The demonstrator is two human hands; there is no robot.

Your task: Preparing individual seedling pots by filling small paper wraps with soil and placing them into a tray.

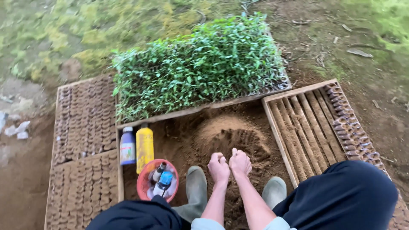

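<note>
Both hands are bunched into loose fists side by side, the left hand (pixel 219 167) touching the right hand (pixel 240 163), pressed down on the pile of brown soil (pixel 221 132) between the person's grey boots (pixel 196 183). What they pinch, I cannot tell. Beyond the pile sits a tray of green seedlings (pixel 200 64). A yellow bottle (pixel 145 147) stands to the left, beside a red bowl (pixel 144 182).
</note>
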